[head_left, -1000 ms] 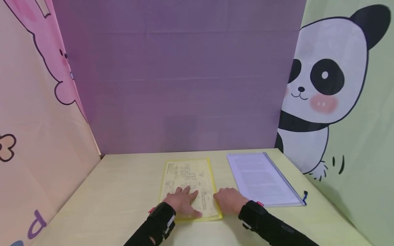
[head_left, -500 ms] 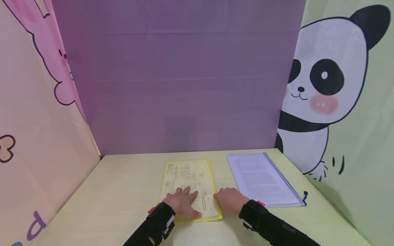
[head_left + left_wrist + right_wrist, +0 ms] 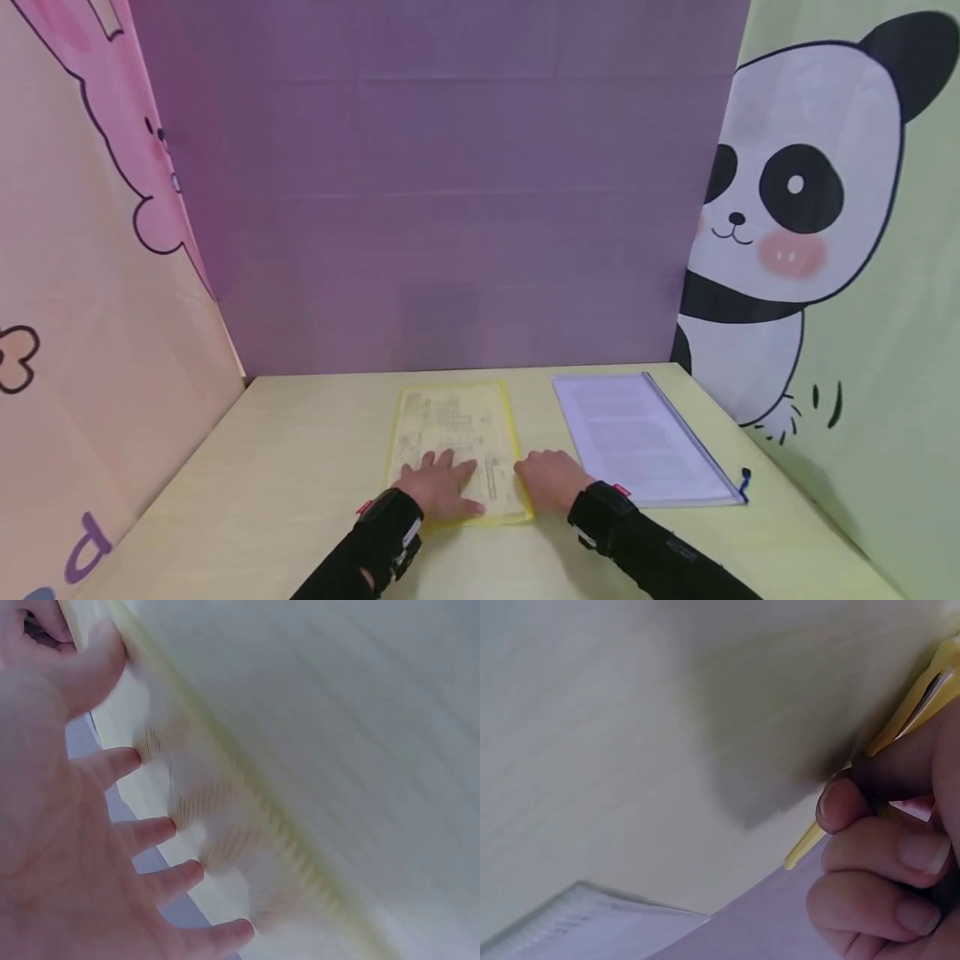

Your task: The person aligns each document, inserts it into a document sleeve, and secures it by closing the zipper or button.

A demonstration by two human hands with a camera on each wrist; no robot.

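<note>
A clear document pouch with yellow edges lies flat on the table, with printed sheets of text and line drawings inside. My left hand rests on its near part, fingers spread and pressing down; the left wrist view shows the fingertips touching the plastic beside a ribbed yellow border. At the right edge, my right hand pinches the yellow border between thumb and curled index finger, as the right wrist view shows. Whether a zip pull sits between those fingertips is hidden.
To the right lies a second clear pouch of printed pages, with a dark blue pull at its near right corner. A purple backdrop stands behind the table, with printed side walls left and right.
In the last half second the yellow-edged pouch and both hands have shifted slightly away and to the left. Before that they stayed almost still. The second pouch has not moved on the table.
</note>
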